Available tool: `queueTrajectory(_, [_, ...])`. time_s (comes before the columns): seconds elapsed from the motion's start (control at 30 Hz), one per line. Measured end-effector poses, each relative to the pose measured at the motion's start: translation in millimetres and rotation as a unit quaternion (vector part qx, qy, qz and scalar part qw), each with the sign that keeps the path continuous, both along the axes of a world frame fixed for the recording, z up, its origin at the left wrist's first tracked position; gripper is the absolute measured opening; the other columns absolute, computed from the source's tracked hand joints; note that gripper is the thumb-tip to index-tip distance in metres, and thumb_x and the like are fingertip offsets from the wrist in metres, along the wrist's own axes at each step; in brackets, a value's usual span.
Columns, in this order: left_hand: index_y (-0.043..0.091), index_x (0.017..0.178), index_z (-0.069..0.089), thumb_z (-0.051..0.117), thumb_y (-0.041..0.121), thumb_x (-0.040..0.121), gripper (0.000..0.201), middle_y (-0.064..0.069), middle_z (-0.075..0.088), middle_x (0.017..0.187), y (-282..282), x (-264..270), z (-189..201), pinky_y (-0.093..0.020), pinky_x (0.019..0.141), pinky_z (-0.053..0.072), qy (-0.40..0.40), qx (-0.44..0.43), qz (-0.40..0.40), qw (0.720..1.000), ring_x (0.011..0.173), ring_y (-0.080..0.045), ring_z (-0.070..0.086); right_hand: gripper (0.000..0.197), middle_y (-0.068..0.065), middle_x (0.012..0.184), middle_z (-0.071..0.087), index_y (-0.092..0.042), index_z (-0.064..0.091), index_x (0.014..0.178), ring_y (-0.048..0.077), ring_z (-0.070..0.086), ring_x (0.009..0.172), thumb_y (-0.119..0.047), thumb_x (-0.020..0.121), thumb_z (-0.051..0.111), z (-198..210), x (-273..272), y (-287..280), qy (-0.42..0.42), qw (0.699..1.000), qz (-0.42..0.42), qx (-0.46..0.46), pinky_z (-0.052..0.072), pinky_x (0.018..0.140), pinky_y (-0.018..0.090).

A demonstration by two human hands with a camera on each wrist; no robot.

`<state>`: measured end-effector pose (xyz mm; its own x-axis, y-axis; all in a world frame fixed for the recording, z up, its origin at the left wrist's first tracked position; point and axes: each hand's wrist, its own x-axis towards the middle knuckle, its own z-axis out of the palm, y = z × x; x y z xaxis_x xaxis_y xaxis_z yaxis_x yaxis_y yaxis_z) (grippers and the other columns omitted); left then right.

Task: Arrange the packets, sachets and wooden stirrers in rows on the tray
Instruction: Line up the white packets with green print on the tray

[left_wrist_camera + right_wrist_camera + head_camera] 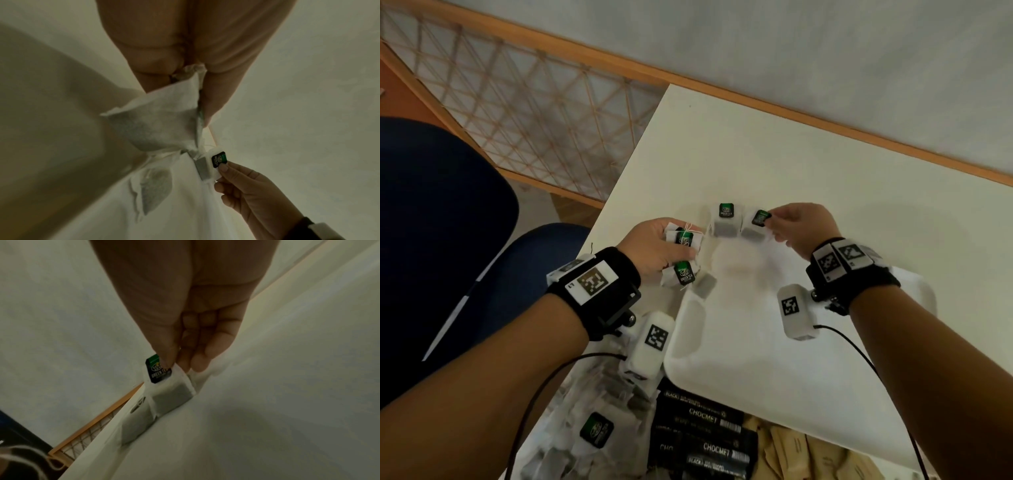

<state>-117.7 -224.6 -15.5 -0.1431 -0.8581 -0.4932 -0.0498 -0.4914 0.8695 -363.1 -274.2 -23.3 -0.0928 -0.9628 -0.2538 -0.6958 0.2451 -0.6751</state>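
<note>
**Tea bags going down along the tray's far edge**

Forearms fill the bottom of the head view, each with a black wrist strap carrying coded markers and a white camera block. Beyond them, a cream table (808, 164) runs from centre to upper right, with a blue chair (431, 205) at the left and a wood-framed lattice panel (517, 102) at the upper left.

On the table, lower centre, sits the white tray (774, 377). Below its near edge, at the bottom of the frame, lie three heaps: loose tea bags (592, 431) at the left, black Chocmet sachets (705, 435) in the middle, brown packets (808, 452) at the right.

At the tray's far edge, centre frame, two green-tagged tea bags lie side by side. The left one (724, 221) lies free. The right one (755, 224) is pinched at its tag end between thumb and fingers of the right hand (804, 228); in the right wrist view it (170, 389) rests against the tray's rim.

Left of these, the left hand (654, 248) is curled round a bunch of tea bags (683, 255), tags and strings showing between the fingers. In the left wrist view, one bag (156, 123) hangs below that grip, and another bag (156, 185) lies flat on the tray beneath it.
</note>
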Motion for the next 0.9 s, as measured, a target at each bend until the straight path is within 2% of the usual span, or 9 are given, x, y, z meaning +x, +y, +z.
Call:
queueTrajectory(0.17, [0.013, 0.092, 0.065, 0.066, -0.013, 0.078, 0.030, -0.013, 0.067, 0.095, 0.5, 0.0, -2.8, -0.041, 0.089, 0.053, -0.004, -0.001, 0.011, 1.000, 0.089, -0.025, 0.062, 0.022, -0.010, 0.075, 0.058, -0.022, 0.068, 0.107, 0.011, 0.055, 0.075, -0.029, 0.086, 0.065, 0.8, -0.3, -0.5, 0.053, 0.998, 0.007, -0.019, 0.038, 0.062, 0.018])
queueTrajectory(0.3, [0.014, 0.092, 0.067, 0.065, -0.013, 0.079, 0.030, -0.014, 0.068, 0.098, -0.7, -2.4, -2.1, -0.040, 0.087, 0.053, 0.001, -0.005, 0.009, 1.000, 0.088, -0.025, 0.063, 0.028, -0.003, 0.100, 0.054, -0.026, 0.063, 0.113, 0.010, 0.052, 0.083, -0.028, 0.086, 0.065, 9.4, 11.7, 12.6, 0.079, 0.992, -0.005, -0.099, 0.037, 0.076, 0.020])
queueTrajectory(0.37, [0.014, 0.091, 0.066, 0.064, -0.013, 0.079, 0.030, -0.011, 0.068, 0.092, -1.2, -3.6, -1.0, -0.039, 0.086, 0.054, 0.005, -0.007, 0.013, 1.000, 0.083, -0.023, 0.064, 0.025, -0.006, 0.096, 0.055, -0.025, 0.066, 0.111, 0.008, 0.051, 0.080, -0.025, 0.086, 0.064, 11.9, 28.0, 25.2, 0.073, 0.991, 0.071, -0.088, 0.034, 0.075, 0.016])
queueTrajectory(0.47, [0.015, 0.089, 0.066, 0.064, -0.014, 0.079, 0.030, -0.007, 0.067, 0.084, -1.2, -5.0, 0.4, -0.037, 0.081, 0.055, 0.009, -0.011, 0.016, 1.000, 0.078, -0.021, 0.064, 0.029, -0.012, 0.100, 0.055, -0.026, 0.064, 0.114, 0.002, 0.050, 0.082, -0.024, 0.085, 0.067, 12.8, 56.1, 47.8, 0.057, 0.967, 0.247, -0.006, 0.041, 0.074, 0.016])
queueTrajectory(0.57, [0.014, 0.087, 0.066, 0.064, -0.015, 0.078, 0.031, -0.007, 0.067, 0.083, 0.4, -4.1, 3.8, -0.037, 0.082, 0.055, 0.015, -0.019, 0.016, 1.000, 0.079, -0.022, 0.064, 0.042, -0.007, 0.110, 0.058, -0.019, 0.059, 0.118, 0.010, 0.052, 0.094, -0.018, 0.078, 0.073, 10.8, 71.5, 56.6, 0.015, 0.955, 0.296, 0.016, 0.044, 0.083, 0.025])
queueTrajectory(0.63, [0.014, 0.088, 0.066, 0.065, -0.015, 0.077, 0.031, -0.008, 0.068, 0.085, 0.6, -0.8, 5.3, -0.038, 0.084, 0.055, 0.018, -0.026, 0.016, 0.999, 0.082, -0.024, 0.064, 0.045, -0.004, 0.107, 0.062, -0.020, 0.057, 0.118, 0.013, 0.054, 0.095, -0.016, 0.076, 0.074, 8.9, 77.3, 57.9, -0.016, 0.958, 0.285, 0.017, 0.044, 0.085, 0.027])
queueTrajectory(0.73, [0.014, 0.091, 0.067, 0.065, -0.014, 0.077, 0.031, -0.009, 0.069, 0.087, 0.6, 4.0, 4.9, -0.039, 0.084, 0.054, 0.024, -0.026, 0.025, 0.999, 0.085, -0.026, 0.065, 0.046, -0.008, 0.096, 0.062, -0.027, 0.056, 0.120, 0.007, 0.055, 0.083, -0.017, 0.079, 0.073, 8.5, 79.1, 57.7, -0.040, 0.970, 0.235, 0.048, 0.042, 0.075, 0.020])
queueTrajectory(0.83, [0.013, 0.094, 0.068, 0.066, -0.013, 0.077, 0.031, -0.012, 0.068, 0.090, 1.0, 7.3, 2.9, -0.035, 0.080, 0.055, 0.027, -0.032, 0.045, 0.998, 0.083, -0.025, 0.064, 0.032, -0.013, 0.088, 0.061, -0.030, 0.064, 0.113, -0.002, 0.050, 0.073, -0.020, 0.083, 0.068, 11.9, 71.6, 55.8, 0.012, 0.970, 0.239, 0.044, 0.039, 0.067, 0.013])
queueTrajectory(0.9, [0.014, 0.092, 0.069, 0.066, -0.012, 0.077, 0.031, -0.011, 0.068, 0.090, 1.4, 9.6, 1.7, -0.036, 0.082, 0.055, 0.031, -0.034, 0.060, 0.997, 0.082, -0.023, 0.064, 0.023, -0.011, 0.084, 0.066, -0.026, 0.071, 0.107, 0.001, 0.057, 0.075, -0.019, 0.085, 0.066, 17.1, 63.9, 53.6, 0.017, 0.973, 0.225, 0.038, 0.046, 0.070, 0.012])
